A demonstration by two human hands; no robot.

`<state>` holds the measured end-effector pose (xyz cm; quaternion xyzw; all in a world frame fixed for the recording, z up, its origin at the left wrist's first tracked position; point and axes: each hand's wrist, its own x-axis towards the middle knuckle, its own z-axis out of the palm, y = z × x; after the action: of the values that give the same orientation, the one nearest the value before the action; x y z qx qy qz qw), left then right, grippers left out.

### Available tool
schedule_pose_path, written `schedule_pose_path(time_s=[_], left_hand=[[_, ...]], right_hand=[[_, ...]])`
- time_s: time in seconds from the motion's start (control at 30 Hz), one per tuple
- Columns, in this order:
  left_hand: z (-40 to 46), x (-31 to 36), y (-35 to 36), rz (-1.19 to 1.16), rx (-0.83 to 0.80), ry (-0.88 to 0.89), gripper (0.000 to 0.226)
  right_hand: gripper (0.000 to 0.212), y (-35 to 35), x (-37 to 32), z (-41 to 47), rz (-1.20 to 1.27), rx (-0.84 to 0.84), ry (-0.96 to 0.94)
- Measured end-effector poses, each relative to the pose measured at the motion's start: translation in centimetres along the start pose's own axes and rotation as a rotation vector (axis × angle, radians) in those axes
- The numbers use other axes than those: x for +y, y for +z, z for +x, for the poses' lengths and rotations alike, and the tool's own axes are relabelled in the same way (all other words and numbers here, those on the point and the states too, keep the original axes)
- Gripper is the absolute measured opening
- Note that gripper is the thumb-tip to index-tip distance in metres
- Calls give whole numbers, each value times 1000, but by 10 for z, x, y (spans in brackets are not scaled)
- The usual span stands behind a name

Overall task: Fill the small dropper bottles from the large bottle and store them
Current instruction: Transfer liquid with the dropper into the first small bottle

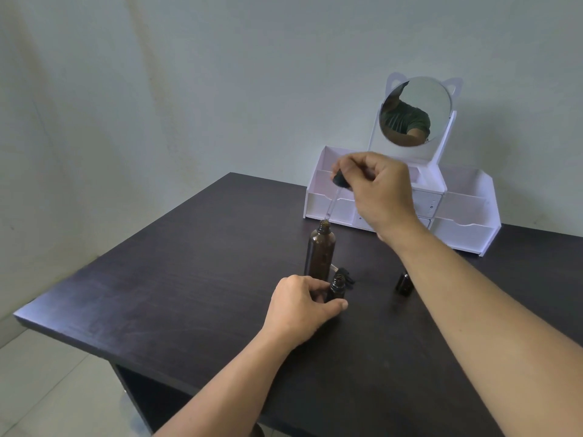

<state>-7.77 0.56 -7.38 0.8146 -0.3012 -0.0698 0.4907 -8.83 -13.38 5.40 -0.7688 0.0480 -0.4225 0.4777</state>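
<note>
Two hands are working over the dark table (157,294). Your right hand (378,190) is pinching the black cap of a dropper (339,192) between thumb and fingers, and the glass tube is slanting down so its tip is sitting right at the open mouth of the large bottle (321,252). That amber bottle is standing upright near the middle of the table. Your left hand (303,305) is gripping an uncapped small dropper bottle (336,288), upright just in front of the large one, toward the near edge. Another small bottle (404,282) is standing to the right, partly hidden by your right forearm. A white organiser (467,212) with a round mirror (415,111) is sitting along the far edge.
</note>
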Motion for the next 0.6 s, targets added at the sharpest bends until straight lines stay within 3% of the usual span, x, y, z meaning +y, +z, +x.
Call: schedule_pose_path(time_s=[0.17,0.6], left_hand=[[-1,0,-1,20,5,15,34],[2,-5,3,2,18,1,33]], right_hand=[[11,-16,-17,0,19,35,-52],[15,-30,1,-43,-82,-90,63]])
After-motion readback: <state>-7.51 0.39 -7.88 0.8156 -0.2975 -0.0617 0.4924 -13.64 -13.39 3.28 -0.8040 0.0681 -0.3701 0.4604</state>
